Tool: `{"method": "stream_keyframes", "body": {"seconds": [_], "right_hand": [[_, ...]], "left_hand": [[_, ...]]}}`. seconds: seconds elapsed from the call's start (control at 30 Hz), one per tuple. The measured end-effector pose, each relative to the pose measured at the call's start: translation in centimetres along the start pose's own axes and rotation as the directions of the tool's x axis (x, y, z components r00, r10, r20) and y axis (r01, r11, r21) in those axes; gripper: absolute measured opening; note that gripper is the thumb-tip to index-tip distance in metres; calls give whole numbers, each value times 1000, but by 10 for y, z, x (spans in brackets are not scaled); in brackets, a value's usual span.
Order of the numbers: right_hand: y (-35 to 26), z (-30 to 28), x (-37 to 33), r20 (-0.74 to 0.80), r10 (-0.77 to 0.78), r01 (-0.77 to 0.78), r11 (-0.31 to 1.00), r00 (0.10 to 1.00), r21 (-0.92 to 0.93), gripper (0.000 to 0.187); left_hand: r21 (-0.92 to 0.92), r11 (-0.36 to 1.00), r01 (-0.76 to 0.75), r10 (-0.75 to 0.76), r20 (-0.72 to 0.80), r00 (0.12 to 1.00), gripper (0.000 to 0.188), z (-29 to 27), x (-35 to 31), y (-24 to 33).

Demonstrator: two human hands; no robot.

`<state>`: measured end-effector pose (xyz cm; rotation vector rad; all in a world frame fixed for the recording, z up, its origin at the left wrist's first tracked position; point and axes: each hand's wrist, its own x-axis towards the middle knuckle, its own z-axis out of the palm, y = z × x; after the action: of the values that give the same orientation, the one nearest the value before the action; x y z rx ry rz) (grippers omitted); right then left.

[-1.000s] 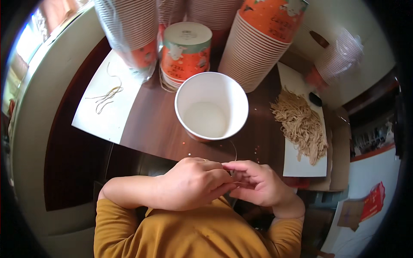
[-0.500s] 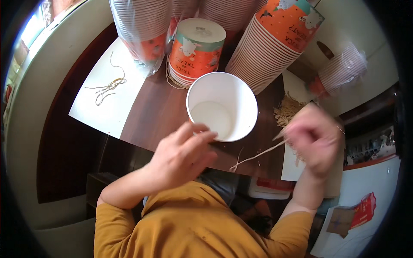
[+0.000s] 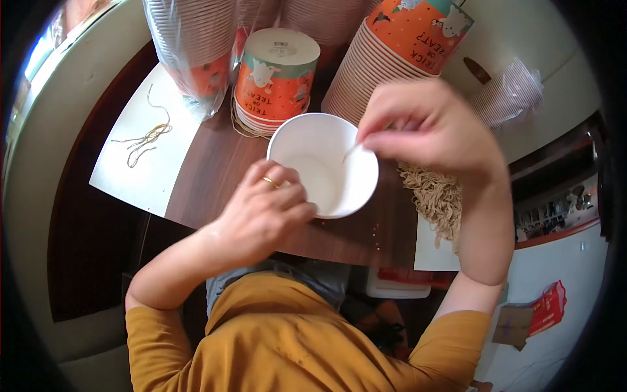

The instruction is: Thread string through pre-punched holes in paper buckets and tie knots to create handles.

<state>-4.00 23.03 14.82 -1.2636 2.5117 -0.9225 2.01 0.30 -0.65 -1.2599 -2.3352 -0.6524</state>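
A white-lined paper bucket (image 3: 356,186) stands on the brown tabletop in front of me, its mouth facing up. My left hand (image 3: 264,206) is closed at its near left rim, fingers curled over the edge. At the right rim, my right hand (image 3: 424,127) pinches a thin piece of beige string (image 3: 348,155) between thumb and forefinger. The end of the string hangs over the inside of the bucket; the rest is hidden by the hand. Below the right wrist lies a tangled heap of beige string (image 3: 434,196).
Beyond the bucket stand an upturned orange bucket stack (image 3: 271,85), a tall leaning stack (image 3: 385,55) and plastic-wrapped buckets (image 3: 192,42). Loose thin cords (image 3: 144,137) lie on a white surface (image 3: 108,163) at the left. Another wrapped stack (image 3: 513,95) sits far right.
My right hand has swung left from beside the string heap to the bucket's right rim, bringing the string. My left hand has closed onto the near rim. The view has shifted slightly.
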Motion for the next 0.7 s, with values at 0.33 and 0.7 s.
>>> {"method": "stream_keyframes", "body": {"seconds": [0.33,0.7], "right_hand": [[52,72,-8,293,138,-188,971,946,150,11],[63,92,-30,351,113,-233,918,930,320,11]], "left_hand": [[-21,996,88,-87,32,996,37,-11,-13,-3],[-91,983,-158,146,-130,981,27,17,-35,0]]}}
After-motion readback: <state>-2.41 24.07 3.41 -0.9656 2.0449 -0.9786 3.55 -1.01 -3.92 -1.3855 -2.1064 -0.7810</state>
